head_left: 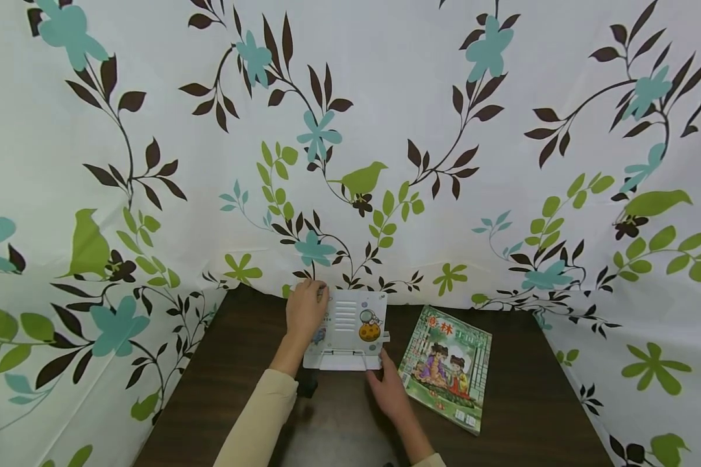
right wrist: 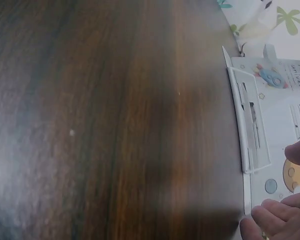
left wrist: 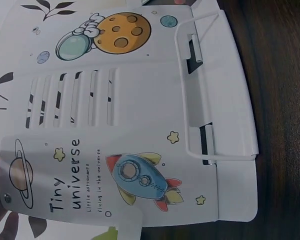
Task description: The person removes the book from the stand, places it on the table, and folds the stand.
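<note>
Looking at the head view first, there's a white book stand near the back of a dark wooden table, panel raised, with the ledge along the bottom facing the person. Left hand is up at the stand's top left corner, fingers curled over the edge, so I'd call that a grip. Right hand is down by the lower right corner, thumb and fingers spread and not clenched on anything. Just to the right of the stand lies a greenish magazine with two cartoon kids on the cover, and a patterned curtain with leaves, flowers and birds hangs behind it all. Left wrist cam gets the stand up close, sideways: "Tiny universe" lettering, a blue rocket, an orange moon, a row of slots, plus a wire page holder at the ledge. Only a dark bit of the left hand pokes in at the panel's edge. Right wrist cam is mostly wood grain; the stand sits at the right side, with the right hand's thumb well apart from its loose fingers. Can't tell if they're actually touching it.
</note>
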`<state>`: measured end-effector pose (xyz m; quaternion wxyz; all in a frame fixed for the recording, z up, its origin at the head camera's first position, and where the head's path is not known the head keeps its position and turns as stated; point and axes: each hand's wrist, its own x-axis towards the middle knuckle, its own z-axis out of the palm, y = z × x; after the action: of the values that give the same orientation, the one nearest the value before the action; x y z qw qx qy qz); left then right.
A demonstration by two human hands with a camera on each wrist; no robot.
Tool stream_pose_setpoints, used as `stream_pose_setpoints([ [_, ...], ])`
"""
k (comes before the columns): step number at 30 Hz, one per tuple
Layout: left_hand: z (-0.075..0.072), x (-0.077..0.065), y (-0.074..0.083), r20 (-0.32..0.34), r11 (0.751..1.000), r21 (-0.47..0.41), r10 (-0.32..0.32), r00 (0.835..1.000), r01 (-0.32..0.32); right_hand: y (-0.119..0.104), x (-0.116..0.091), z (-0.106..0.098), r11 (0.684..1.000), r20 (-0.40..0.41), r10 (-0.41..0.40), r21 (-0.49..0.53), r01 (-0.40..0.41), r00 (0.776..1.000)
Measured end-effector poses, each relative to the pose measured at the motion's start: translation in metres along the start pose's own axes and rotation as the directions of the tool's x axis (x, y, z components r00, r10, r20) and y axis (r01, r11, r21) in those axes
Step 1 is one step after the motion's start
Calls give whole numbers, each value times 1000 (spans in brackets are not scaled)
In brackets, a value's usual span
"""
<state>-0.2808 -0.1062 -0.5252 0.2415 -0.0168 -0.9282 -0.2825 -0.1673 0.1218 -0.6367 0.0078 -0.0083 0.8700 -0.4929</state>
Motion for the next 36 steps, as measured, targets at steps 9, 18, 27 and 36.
stream_pose_setpoints([
  [9,3,-1,-10,12,1000,-1,-28,1000,28,-3,3,11,999,22,32,-25,-32,999],
  [18,5,-2,-15,10,1000,12,-1,1000,0,-8,4,19,999,29,-8,-44,9,1000],
  [27,2,-4,-15,15,1000,3,-18,1000,18,-7,2,23,995,37,-40,-93,43,999],
  [36,0,-5,-15,16,1000,-11,-26,1000,26,-8,-6,27,953,21,-152,-262,152,988],
])
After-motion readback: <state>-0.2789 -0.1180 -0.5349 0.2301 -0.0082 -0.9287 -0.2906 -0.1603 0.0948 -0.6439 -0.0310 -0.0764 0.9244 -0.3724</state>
